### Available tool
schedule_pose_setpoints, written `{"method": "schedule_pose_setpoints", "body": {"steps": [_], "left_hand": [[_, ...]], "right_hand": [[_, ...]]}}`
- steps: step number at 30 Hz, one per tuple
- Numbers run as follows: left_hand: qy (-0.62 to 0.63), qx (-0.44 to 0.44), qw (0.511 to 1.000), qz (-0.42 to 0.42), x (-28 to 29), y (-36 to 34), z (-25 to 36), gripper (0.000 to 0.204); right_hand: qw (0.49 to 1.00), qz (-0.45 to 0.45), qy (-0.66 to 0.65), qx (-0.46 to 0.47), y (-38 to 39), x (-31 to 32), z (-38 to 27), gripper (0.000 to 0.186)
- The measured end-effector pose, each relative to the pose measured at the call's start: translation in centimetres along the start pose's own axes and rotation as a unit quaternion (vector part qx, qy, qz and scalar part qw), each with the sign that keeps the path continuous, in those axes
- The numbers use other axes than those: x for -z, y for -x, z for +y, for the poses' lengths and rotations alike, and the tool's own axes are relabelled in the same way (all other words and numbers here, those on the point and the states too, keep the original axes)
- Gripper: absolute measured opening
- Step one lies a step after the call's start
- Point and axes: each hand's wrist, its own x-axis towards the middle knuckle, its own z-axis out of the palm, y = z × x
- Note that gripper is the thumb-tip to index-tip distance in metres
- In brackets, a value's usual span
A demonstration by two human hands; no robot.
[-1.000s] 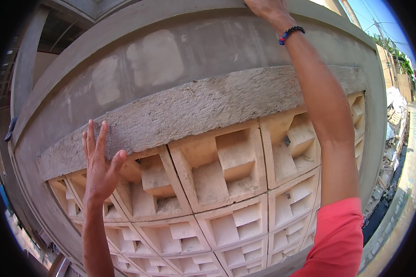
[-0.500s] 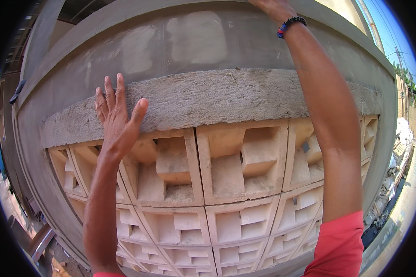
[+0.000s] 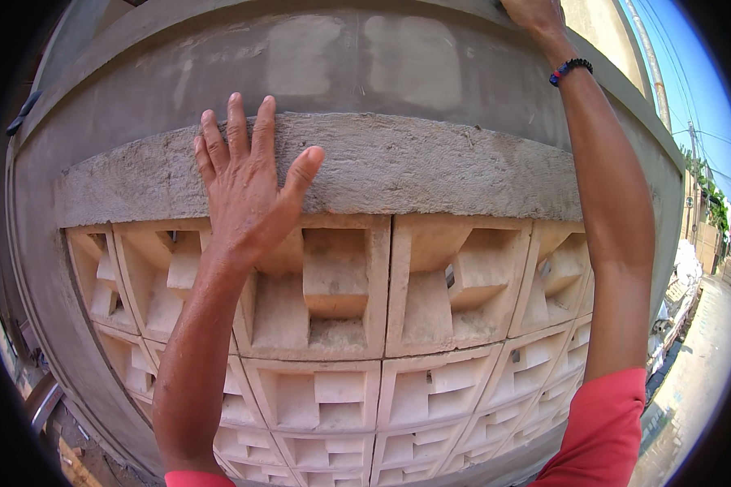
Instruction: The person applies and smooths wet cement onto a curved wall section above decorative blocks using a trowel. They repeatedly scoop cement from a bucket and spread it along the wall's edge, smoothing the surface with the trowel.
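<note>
My left hand (image 3: pixel 248 183) is spread with its fingers apart, palm toward a rough grey mortar band (image 3: pixel 430 166). Its fingertips reach just past the band's upper edge, in front of the smoother grey wall (image 3: pixel 219 85). Whether the palm presses on the mortar or hovers before it, I cannot tell. My right arm stretches up to the top of the picture, a dark beaded bracelet (image 3: pixel 571 71) at the wrist. The frame edge cuts off my right hand (image 3: pixel 538 18), near the ledge along the wall's top; its fingers are mostly hidden.
Below the band, cream openwork ventilation blocks (image 3: pixel 337 276) fill the wall in rows. Two paler patches, one a squarish patch (image 3: pixel 412 61), mark the smooth plaster. On the right runs a pale path (image 3: pixel 694 381) with piled rubble beside it. Planks and debris (image 3: pixel 73 463) lie at lower left.
The view has shifted, so wall and both arms appear farther right. My left hand stays spread over the mortar band, and my right arm stays raised at the wall's top.
</note>
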Motion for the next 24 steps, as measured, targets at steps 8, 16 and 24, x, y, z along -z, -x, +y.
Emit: {"method": "schedule_pose_setpoints", "body": {"steps": [8, 16, 24], "left_hand": [[-0.014, 0.018, 0.999, 0.035, 0.2, 0.3, 0.0, 0.079], [-0.013, 0.013, 0.999, 0.042, -0.1, 0.3, -0.3, 0.076], [-0.007, 0.012, 0.999, 0.041, -0.4, 0.2, 0.3, 0.075]], "right_hand": [[0.996, -0.086, 0.025, -0.012, 2.4, 3.1, 6.9, 0.042], [0.988, -0.04, -0.125, 0.083, 2.1, 1.2, -3.1, 0.042], [0.994, -0.083, 0.037, -0.055, 1.2, 1.3, 9.5, 0.042]]}}
